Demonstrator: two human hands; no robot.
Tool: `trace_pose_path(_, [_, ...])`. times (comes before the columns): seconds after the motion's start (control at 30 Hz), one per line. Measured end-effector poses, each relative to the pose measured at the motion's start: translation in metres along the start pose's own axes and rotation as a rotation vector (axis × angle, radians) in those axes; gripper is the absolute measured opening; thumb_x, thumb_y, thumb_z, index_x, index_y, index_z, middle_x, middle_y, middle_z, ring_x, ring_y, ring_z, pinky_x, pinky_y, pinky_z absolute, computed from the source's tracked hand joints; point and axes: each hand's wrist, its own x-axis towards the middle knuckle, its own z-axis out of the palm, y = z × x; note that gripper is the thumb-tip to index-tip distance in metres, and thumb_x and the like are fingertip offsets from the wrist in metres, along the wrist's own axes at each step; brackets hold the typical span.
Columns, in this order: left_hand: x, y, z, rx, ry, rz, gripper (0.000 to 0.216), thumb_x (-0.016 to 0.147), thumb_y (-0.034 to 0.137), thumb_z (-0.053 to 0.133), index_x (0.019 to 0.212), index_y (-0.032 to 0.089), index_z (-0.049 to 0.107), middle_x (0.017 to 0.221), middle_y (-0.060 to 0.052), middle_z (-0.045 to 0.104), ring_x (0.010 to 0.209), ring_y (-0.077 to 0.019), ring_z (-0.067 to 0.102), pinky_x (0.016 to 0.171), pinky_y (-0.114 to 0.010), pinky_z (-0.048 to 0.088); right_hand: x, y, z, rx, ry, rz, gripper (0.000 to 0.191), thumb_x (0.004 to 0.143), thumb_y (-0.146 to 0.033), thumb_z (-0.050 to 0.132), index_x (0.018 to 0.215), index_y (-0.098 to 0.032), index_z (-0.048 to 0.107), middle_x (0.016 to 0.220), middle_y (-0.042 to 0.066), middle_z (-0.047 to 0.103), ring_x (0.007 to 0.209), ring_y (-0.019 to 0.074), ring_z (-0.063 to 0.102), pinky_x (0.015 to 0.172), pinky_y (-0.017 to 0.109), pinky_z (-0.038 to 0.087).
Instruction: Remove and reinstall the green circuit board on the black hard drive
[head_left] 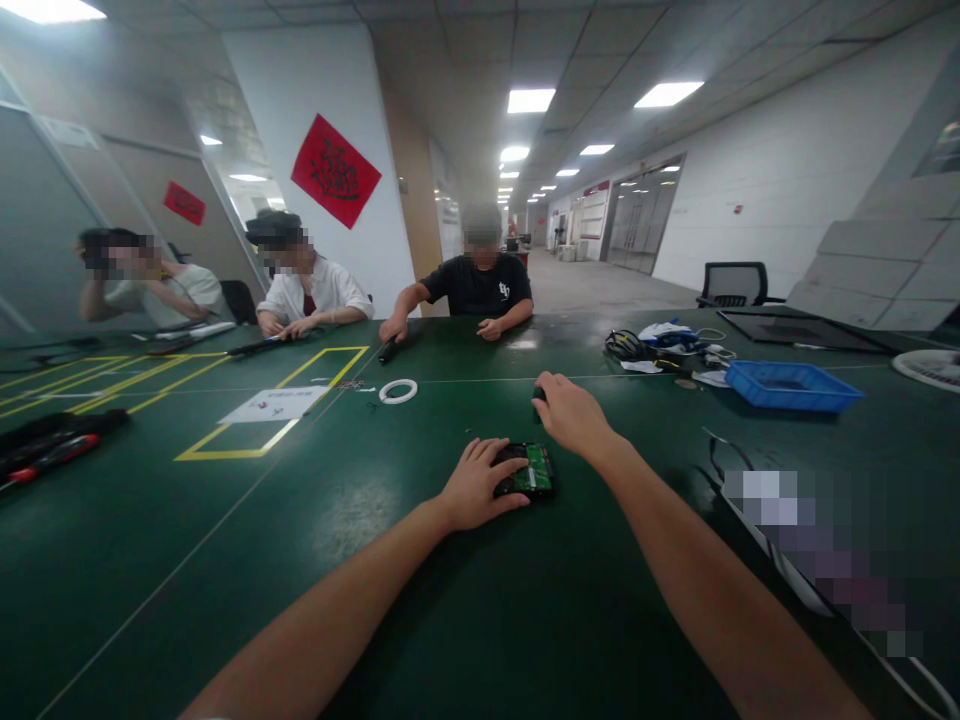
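A hard drive (538,470) with a green circuit board facing up lies on the green table (420,600). My left hand (480,482) grips it from the left, fingers across its top and thumb along the near edge, covering its left part. Just beyond and to the right of the drive, my right hand (571,412) is raised slightly, its fingers curled around a small dark object (538,395). Most of that object is hidden by the fingers, so its kind does not show.
A white ring (397,391) and a paper sheet (274,404) lie ahead to the left. Rightward are a blue tray (791,387), tangled cables (667,345) and a strapped item (780,560), partly blurred. A tool pouch (56,445) lies far left. Three people sit across the table.
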Motion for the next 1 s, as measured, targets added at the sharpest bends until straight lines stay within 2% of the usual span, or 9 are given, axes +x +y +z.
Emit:
trace_pose_path(0.13, [0.001, 0.001, -0.001, -0.001, -0.004, 0.0, 0.066, 0.088, 0.071, 0.054, 0.143, 0.034, 0.053, 0.152, -0.012, 0.04, 0.139, -0.0358, 0.037, 0.116, -0.061, 0.025, 0.001, 0.008, 0.001, 0.043, 0.01, -0.004, 0.016, 0.097, -0.028, 0.057, 0.111, -0.021, 0.053, 0.107, 0.009, 0.066, 0.092, 0.0226, 0.065, 0.073, 0.03, 0.042])
trace_pose_path(0.3, [0.001, 0.002, -0.002, 0.004, -0.002, 0.002, 0.065, 0.089, 0.07, 0.054, 0.143, 0.033, 0.053, 0.152, -0.012, 0.041, 0.139, -0.0363, 0.037, 0.115, -0.062, 0.026, 0.001, 0.004, 0.022, 0.123, 0.164, 0.063, 0.025, 0.098, -0.041, 0.056, 0.108, -0.019, 0.055, 0.103, 0.011, 0.068, 0.085, 0.023, 0.065, 0.073, 0.031, 0.044])
trace_pose_path(0.5, [0.001, 0.001, -0.001, 0.007, 0.008, 0.001, 0.065, 0.088, 0.069, 0.057, 0.142, 0.034, 0.054, 0.152, -0.011, 0.041, 0.139, -0.0366, 0.038, 0.115, -0.062, 0.026, -0.003, 0.001, 0.047, 0.194, 0.307, -0.006, 0.028, 0.101, -0.042, 0.048, 0.113, -0.018, 0.057, 0.111, 0.014, 0.067, 0.098, 0.0262, 0.064, 0.081, 0.034, 0.047])
trace_pose_path(0.67, [0.001, -0.001, 0.001, 0.003, 0.007, 0.007, 0.065, 0.088, 0.07, 0.056, 0.143, 0.035, 0.054, 0.153, -0.01, 0.04, 0.139, -0.0365, 0.038, 0.115, -0.061, 0.026, -0.002, 0.006, 0.051, 0.16, 0.31, 0.002, 0.029, 0.1, -0.033, 0.046, 0.121, -0.015, 0.054, 0.115, 0.016, 0.065, 0.1, 0.0267, 0.063, 0.084, 0.034, 0.047])
trace_pose_path(0.8, [0.0, -0.001, 0.001, 0.003, 0.0, 0.0, 0.066, 0.088, 0.071, 0.055, 0.143, 0.035, 0.053, 0.153, -0.01, 0.039, 0.139, -0.0361, 0.037, 0.115, -0.061, 0.026, 0.0, 0.006, 0.05, 0.147, 0.295, 0.043, 0.027, 0.096, -0.028, 0.048, 0.119, -0.014, 0.052, 0.114, 0.016, 0.063, 0.095, 0.0263, 0.063, 0.079, 0.034, 0.047])
trace_pose_path(1.0, [0.0, 0.0, -0.001, 0.003, -0.007, -0.006, 0.066, 0.089, 0.071, 0.052, 0.144, 0.035, 0.052, 0.154, -0.011, 0.038, 0.14, -0.0353, 0.036, 0.116, -0.061, 0.024, -0.002, -0.001, 0.033, 0.015, 0.202, 0.066, 0.024, 0.097, -0.037, 0.053, 0.112, -0.019, 0.055, 0.11, 0.013, 0.063, 0.087, 0.0244, 0.063, 0.067, 0.03, 0.042])
